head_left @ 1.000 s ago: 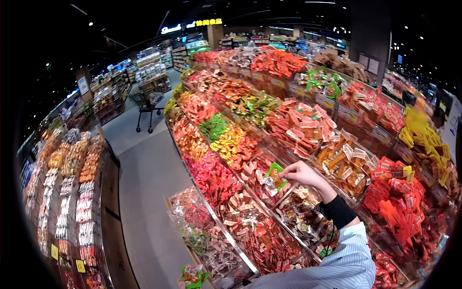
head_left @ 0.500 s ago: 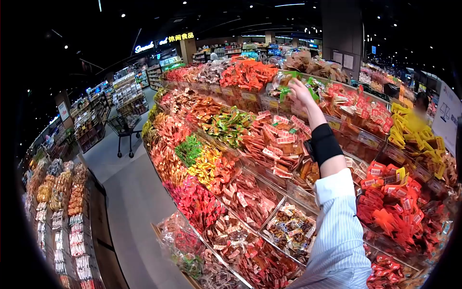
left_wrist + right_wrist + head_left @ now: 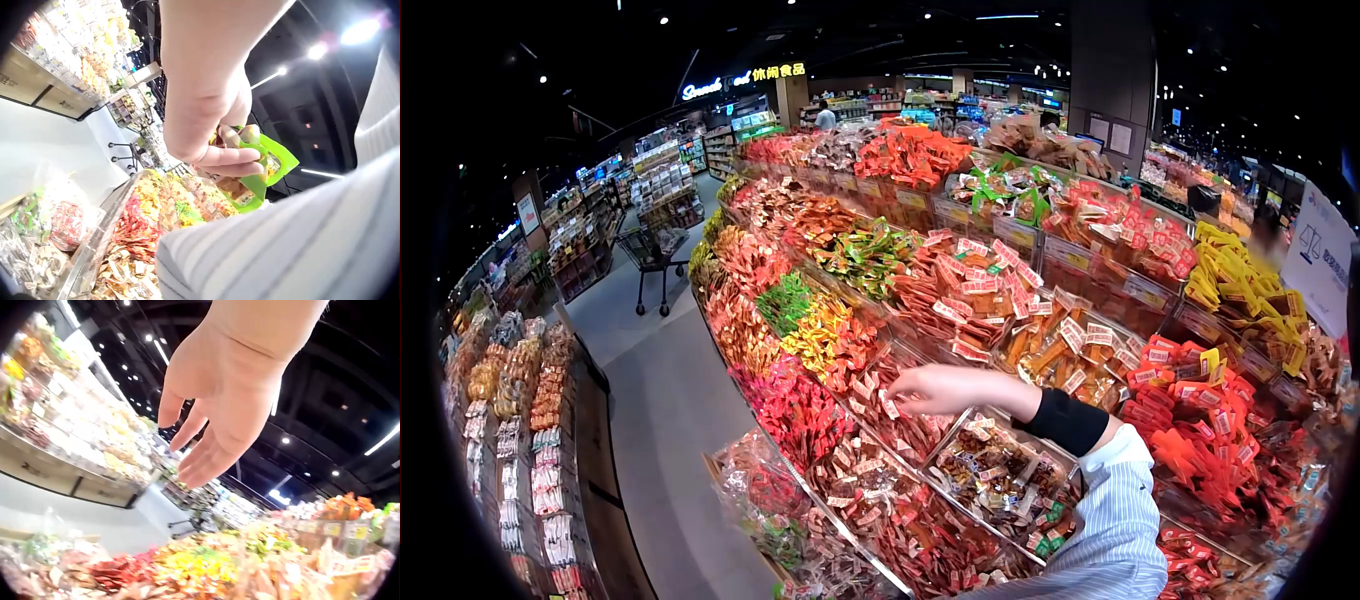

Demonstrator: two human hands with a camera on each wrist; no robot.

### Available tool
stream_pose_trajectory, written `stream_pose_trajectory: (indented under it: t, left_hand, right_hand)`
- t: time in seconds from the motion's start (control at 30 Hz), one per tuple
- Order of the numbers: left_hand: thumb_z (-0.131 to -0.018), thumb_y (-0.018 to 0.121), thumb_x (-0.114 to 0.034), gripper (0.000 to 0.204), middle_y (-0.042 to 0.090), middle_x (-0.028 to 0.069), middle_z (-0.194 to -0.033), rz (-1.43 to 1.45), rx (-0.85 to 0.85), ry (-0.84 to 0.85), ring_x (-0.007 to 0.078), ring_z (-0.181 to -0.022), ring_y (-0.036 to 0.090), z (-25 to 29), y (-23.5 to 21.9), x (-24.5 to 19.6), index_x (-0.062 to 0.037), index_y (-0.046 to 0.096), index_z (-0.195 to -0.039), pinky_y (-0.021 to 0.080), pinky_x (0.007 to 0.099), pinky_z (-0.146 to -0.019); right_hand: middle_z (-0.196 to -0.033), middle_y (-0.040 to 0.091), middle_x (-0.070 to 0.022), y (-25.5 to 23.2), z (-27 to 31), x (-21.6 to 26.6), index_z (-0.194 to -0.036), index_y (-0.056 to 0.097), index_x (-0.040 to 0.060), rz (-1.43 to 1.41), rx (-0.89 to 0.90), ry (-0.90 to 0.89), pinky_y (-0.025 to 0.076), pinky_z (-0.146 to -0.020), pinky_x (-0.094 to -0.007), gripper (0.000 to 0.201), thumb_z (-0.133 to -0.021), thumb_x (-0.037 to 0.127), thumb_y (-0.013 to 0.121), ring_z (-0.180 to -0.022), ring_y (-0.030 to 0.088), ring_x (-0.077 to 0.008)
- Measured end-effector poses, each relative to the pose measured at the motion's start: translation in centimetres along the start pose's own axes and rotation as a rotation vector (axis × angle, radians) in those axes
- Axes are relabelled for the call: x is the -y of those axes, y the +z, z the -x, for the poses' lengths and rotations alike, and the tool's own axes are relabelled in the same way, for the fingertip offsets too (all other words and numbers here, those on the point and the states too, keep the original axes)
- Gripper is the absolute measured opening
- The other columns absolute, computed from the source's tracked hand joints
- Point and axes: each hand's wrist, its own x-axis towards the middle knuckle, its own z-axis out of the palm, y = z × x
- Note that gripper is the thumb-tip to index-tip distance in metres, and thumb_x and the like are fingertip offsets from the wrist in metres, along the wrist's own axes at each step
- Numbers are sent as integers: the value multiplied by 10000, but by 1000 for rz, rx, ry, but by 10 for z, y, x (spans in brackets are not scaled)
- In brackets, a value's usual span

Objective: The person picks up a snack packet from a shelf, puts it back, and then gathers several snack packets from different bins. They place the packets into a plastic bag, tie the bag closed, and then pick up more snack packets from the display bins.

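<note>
My right hand [image 3: 932,389] reaches over the bins of wrapped snacks, above reddish packets [image 3: 923,424] beside the yellow packets [image 3: 819,338]. In the right wrist view the hand [image 3: 215,406] has relaxed, slightly bent fingers and holds nothing. My left hand [image 3: 209,125] shows only in the left wrist view, its fingers curled round packets with bright green edges [image 3: 284,164]. The striped sleeve [image 3: 294,244] covers the lower right of that view.
Tiered bins hold red packets [image 3: 1200,410] at the right and green-leaved packets [image 3: 1010,190] at the back. A cart [image 3: 650,262] stands in the aisle [image 3: 670,400]. Another snack shelf [image 3: 530,440] lines the left, and a sign [image 3: 1318,255] stands far right.
The green-edged packet left the right hand, which went up to the green-leaved packets at the back and has come back down and left over the nearer bins, empty.
</note>
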Motion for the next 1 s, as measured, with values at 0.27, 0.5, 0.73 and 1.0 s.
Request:
stream_pose_trajectory:
  t: [0.27,0.5,0.73,1.0]
  left_hand:
    - [-828,481,-177,249,516,53,-929,-250,324,141,120,-773,514,-3,45,4,-71,431,-1048,440,235,-628]
    - [-829,485,-166,266,515,53,-929,-421,439,312,108,-760,515,-17,38,46,-60,424,-1065,438,220,-615]
    - [-836,465,-132,287,524,61,-933,-697,409,418,122,-797,520,-14,33,49,-43,398,-1100,441,233,-670]
    - [-811,469,-131,277,523,62,-969,-15,412,-19,152,-918,498,42,53,3,-30,451,-1068,429,268,-757]
  right_hand:
    - [-1002,489,-144,97,20,122,-1139,415,18,-153,82,-329,416,-785,-368,396,-826,252,478,-925,497,-290]
    - [-947,526,-150,141,31,150,-1070,481,20,-230,189,-387,416,-743,-378,412,-774,299,545,-863,511,-303]
    - [-840,529,-155,151,29,152,-993,466,11,-315,283,-326,415,-676,-369,419,-718,290,615,-787,520,-292]
    - [-684,522,-115,162,29,145,-976,472,30,-526,583,-130,404,-581,-331,432,-719,339,630,-709,556,-200]
